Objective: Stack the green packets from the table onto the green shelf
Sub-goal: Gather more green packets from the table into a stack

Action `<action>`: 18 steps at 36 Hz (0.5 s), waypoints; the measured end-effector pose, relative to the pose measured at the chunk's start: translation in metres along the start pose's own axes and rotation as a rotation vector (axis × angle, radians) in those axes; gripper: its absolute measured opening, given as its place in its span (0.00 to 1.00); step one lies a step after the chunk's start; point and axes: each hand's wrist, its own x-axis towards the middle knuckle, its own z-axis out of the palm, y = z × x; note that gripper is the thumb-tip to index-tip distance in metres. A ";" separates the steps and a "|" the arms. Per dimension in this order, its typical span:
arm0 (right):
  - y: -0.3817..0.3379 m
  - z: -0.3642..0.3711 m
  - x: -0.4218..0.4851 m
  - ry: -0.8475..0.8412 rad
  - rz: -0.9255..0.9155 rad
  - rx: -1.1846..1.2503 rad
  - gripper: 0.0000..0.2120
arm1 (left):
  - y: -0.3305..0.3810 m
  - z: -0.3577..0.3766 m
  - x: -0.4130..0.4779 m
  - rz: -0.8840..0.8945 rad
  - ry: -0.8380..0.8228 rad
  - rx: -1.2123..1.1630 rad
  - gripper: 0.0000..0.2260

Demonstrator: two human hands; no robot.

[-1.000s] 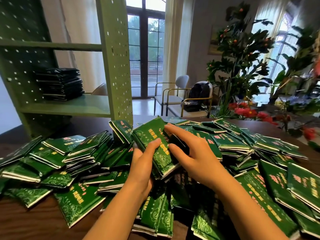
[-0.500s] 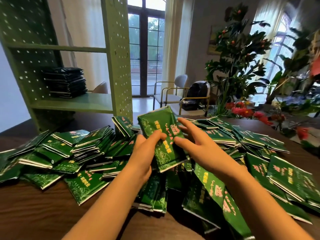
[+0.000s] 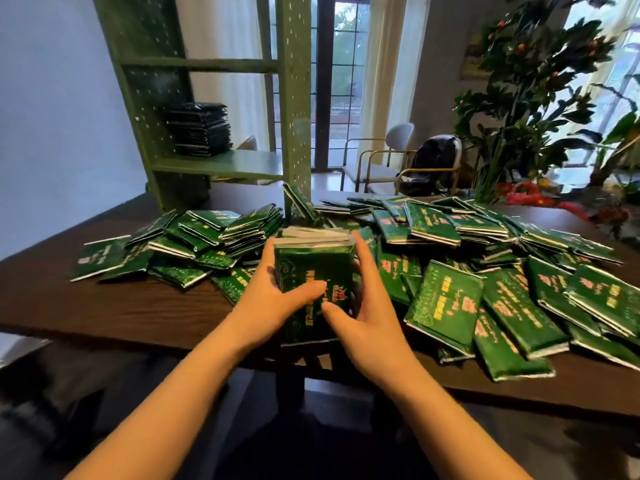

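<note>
A bundle of green packets [image 3: 313, 268] stands upright between my two hands, above the near part of the dark wooden table [image 3: 114, 306]. My left hand [image 3: 273, 296] grips its left side with the thumb across the front. On the right side my right hand [image 3: 367, 306] holds it, thumb on the front. Loose green packets [image 3: 446, 296] lie heaped across the table on both sides. The green shelf [image 3: 221, 164] stands at the table's far left, with a dark stack of packets [image 3: 199, 129] on its board.
A green perforated shelf post [image 3: 294, 98] rises just behind the heap. Chairs [image 3: 398, 157] with a dark bag stand beyond the table by the glass doors. Potted plants [image 3: 526, 98] and red flowers [image 3: 526, 199] crowd the far right.
My hands gathered the packets from a tilted handful into an upright bundle and drew it toward me, off the heap. The view pulled back from the table.
</note>
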 end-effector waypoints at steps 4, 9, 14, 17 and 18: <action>0.004 0.018 -0.011 0.018 -0.003 -0.032 0.40 | -0.005 -0.014 -0.015 -0.006 -0.014 -0.006 0.33; 0.004 0.025 -0.019 0.012 0.009 -0.025 0.38 | -0.018 -0.012 -0.030 -0.037 0.053 -0.075 0.36; 0.003 0.019 -0.019 -0.078 0.058 -0.005 0.34 | -0.022 -0.001 -0.032 -0.032 0.114 -0.080 0.26; -0.001 0.000 -0.019 -0.106 0.078 -0.031 0.33 | -0.021 0.005 -0.031 -0.035 0.138 -0.056 0.22; -0.002 -0.008 -0.020 -0.094 0.069 -0.071 0.31 | -0.021 0.007 -0.031 -0.039 0.140 -0.044 0.22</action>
